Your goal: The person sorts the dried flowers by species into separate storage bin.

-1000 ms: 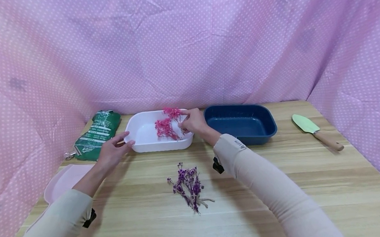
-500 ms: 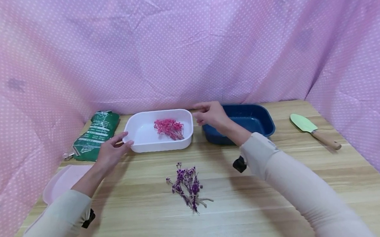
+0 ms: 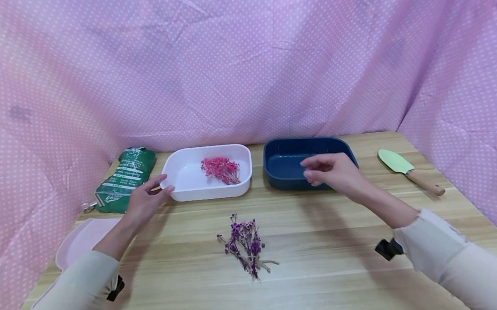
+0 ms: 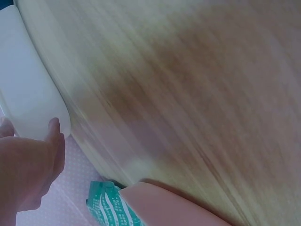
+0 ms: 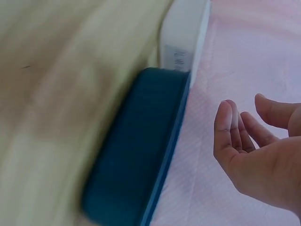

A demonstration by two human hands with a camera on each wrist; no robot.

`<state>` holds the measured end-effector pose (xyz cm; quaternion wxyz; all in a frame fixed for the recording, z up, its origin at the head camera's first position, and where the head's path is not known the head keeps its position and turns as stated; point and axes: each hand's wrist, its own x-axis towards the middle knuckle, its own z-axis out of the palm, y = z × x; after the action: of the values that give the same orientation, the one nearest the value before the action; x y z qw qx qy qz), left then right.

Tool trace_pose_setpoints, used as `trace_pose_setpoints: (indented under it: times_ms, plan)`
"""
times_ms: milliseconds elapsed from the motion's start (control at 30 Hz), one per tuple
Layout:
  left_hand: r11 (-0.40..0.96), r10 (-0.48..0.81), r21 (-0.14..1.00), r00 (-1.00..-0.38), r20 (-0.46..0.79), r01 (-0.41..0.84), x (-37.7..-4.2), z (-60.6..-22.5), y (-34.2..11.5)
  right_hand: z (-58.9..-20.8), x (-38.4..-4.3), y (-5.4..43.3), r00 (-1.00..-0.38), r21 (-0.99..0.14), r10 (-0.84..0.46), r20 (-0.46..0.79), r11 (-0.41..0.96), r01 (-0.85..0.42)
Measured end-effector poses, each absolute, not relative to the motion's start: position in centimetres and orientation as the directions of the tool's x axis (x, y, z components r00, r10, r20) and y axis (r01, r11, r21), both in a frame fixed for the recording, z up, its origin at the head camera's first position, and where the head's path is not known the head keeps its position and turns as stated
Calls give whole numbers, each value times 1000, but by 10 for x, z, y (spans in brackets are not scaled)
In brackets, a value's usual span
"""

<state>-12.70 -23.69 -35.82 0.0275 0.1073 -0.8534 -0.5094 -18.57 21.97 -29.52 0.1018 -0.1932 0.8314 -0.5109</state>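
Observation:
In the head view, my left hand (image 3: 147, 199) rests its thumb and fingertips against the left front corner of a white plastic planter (image 3: 206, 195). The left wrist view shows the same hand (image 4: 33, 167) touching the planter's (image 4: 28, 80) outer wall. A bunch of dried pink flowers (image 3: 220, 169) lies inside the planter, stems to the right. My right hand (image 3: 336, 173), loosely bent with nothing in it, hovers over the front of a dark blue planter (image 3: 281, 182). The right wrist view shows this hand (image 5: 261, 150) with thumb and fingers apart.
Dried purple flowers (image 3: 245, 244) tied with twine lie at the table's (image 3: 330, 290) middle. A green printed bag (image 3: 125, 179) and a pale pink sheet-like item (image 3: 85, 240) sit left. A green trowel (image 3: 410, 170) with wooden handle lies right. A pink dotted curtain (image 3: 253, 66) stands behind.
My right hand has let go of the pink flowers, leaving them in the white planter, and moved right, over the blue planter. The left hand has stayed at the white planter's corner.

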Motion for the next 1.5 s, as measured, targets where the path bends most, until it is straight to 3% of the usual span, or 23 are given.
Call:
trace_pose_setpoints:
  times_ms: [233, 833, 1167, 1500]
  plan:
    - [442, -212, 885, -976, -56, -147, -126, -358, -237, -308, -171, 251, -917, -888, -398, -29, 431, -159]
    - [400, -185, 903, -979, -90, -159, -125, -351, -235, -332, -164, 294, -943, -873, -333, -5, 461, -158]
    - [328, -348, 892, -918, -191, -310, -95, -338, -215, -330, -171, 314, -964, -853, -265, 23, 498, -158]
    - [323, -209, 885, -937, -280, -336, -66, -333, -189, -328, -187, 328, -978, -755, -183, 103, 625, -197]
